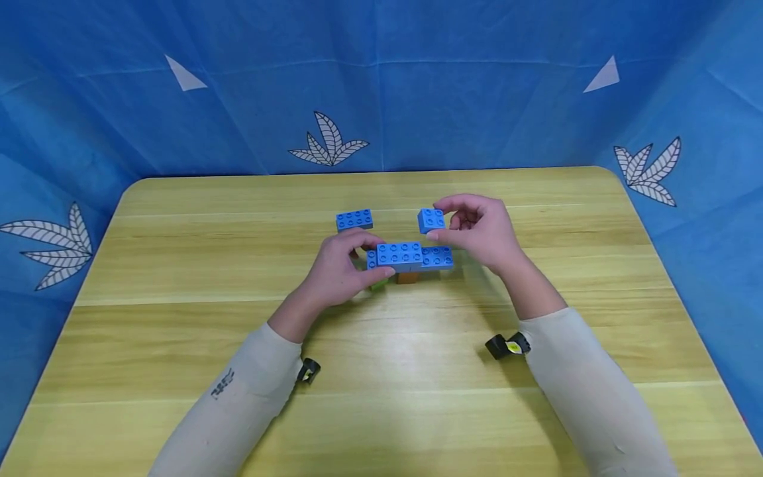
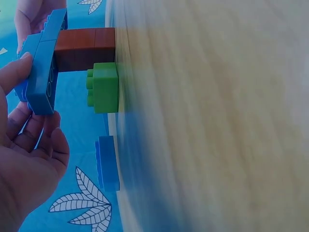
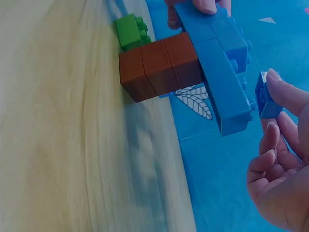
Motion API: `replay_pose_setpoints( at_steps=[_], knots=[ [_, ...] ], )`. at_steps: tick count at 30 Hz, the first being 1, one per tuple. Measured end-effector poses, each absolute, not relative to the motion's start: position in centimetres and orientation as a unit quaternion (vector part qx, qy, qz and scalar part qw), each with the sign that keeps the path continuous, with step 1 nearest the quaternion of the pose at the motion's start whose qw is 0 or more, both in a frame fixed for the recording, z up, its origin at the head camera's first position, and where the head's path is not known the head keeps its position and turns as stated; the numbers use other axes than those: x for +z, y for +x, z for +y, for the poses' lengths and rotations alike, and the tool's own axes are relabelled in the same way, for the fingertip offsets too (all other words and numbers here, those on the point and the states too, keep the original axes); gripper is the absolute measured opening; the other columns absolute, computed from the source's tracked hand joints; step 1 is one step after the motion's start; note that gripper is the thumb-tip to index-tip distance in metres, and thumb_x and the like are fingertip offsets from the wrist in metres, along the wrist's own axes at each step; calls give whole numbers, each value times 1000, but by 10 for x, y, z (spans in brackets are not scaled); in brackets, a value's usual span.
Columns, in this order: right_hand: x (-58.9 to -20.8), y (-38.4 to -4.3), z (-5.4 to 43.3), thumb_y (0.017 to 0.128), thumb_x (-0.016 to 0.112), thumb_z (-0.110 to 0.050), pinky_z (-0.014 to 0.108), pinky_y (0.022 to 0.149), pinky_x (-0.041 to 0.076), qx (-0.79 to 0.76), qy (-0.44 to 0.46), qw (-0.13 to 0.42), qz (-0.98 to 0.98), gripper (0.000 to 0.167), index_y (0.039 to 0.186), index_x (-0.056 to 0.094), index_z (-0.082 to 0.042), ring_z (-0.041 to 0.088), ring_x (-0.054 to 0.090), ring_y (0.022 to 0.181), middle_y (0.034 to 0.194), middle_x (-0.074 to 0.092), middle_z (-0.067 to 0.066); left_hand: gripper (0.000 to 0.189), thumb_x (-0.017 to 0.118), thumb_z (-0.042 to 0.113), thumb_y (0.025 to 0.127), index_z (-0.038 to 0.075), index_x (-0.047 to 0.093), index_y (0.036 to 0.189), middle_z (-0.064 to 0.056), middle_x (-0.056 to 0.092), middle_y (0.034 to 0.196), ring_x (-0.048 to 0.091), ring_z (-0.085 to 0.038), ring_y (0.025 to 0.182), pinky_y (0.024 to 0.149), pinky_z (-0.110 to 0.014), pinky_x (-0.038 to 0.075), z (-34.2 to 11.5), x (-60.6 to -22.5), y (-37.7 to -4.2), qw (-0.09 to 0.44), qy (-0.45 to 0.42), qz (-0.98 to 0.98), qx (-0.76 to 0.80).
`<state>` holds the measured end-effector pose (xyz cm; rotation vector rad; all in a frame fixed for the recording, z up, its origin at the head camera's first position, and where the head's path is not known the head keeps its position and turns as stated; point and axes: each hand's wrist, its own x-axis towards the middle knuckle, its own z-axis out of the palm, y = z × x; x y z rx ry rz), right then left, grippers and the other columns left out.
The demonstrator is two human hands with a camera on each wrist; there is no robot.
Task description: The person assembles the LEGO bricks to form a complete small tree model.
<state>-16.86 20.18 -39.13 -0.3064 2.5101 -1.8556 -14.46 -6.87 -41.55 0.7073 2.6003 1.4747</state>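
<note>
A small square blue brick (image 1: 431,220) is pinched between the thumb and fingers of my right hand (image 1: 485,232), above and behind the right end of a built structure. The structure has a stack of brown bricks (image 3: 159,67) standing on the table, a row of blue bricks (image 1: 440,258) across its top, and one longer blue brick (image 1: 399,254) on that row. My left hand (image 1: 340,268) grips the row's left end, thumb in front and fingers behind. Beside the brown stack stands a green brick (image 2: 105,88), mostly hidden by the left hand in the head view.
A loose blue brick (image 1: 354,219) lies behind my left hand. The wooden table (image 1: 381,397) reaches back to a blue curtain (image 1: 453,112) with leaf prints. Black wrist straps (image 1: 507,346) sit at both sleeves.
</note>
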Motion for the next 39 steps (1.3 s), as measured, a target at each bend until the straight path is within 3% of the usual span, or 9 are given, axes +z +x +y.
replay_pose_setpoints(
  at_steps=[19, 32, 39],
  knots=[
    [-397, -142, 208, 73, 91, -9, 28, 59, 40, -544, -140, 38, 826, 37, 107, 75, -6, 26, 49, 71, 81, 61, 13, 37, 86, 25, 81, 7, 72, 111, 3, 66, 105, 54, -17, 94, 79, -41, 50, -69, -415, -144, 29, 232, 844, 482],
    [-402, -140, 206, 74, 90, -7, 30, 62, 38, -525, -169, 25, 834, 34, 104, 74, -6, 34, 48, 75, 83, 59, 14, 36, 86, 23, 82, 6, 72, 111, 2, 66, 107, 54, -17, 94, 81, -44, 50, -67, -414, -143, 38, 223, 844, 486],
    [-401, -141, 204, 73, 90, -7, 32, 62, 38, -507, -191, 14, 841, 33, 102, 74, -8, 32, 49, 75, 88, 62, 5, 36, 86, 23, 81, 5, 73, 110, 0, 67, 108, 54, -18, 95, 80, -44, 51, -67, -414, -143, 36, 223, 845, 485]
  ],
)
